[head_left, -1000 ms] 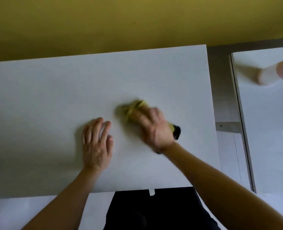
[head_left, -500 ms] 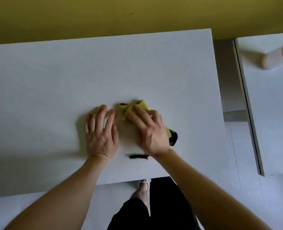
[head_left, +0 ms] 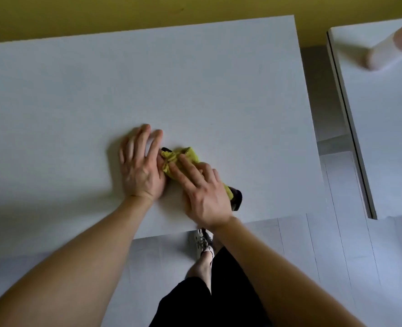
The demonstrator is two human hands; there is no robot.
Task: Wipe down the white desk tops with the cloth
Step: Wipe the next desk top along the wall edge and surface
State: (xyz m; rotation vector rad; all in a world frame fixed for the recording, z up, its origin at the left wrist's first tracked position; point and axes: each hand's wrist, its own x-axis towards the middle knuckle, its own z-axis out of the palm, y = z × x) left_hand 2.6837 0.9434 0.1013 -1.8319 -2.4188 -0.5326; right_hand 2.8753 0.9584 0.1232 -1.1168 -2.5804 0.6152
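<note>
Head-worn view, steeply downward, close over white desk (head_left: 195,79)

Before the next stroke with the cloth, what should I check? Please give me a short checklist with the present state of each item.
1. The yellow cloth on the white desk top: ok, near the front edge.
2. The right hand on the cloth: ok, straight fingers press it.
3. The cloth spread flat: not ok, it is bunched.
4. The left hand out of the cloth's way: not ok, it rests flat right beside the cloth's left end.
5. The second desk free for wiping: not ok, a blurred pale object lies on it.
6. Dirt remaining: cannot tell.
</note>
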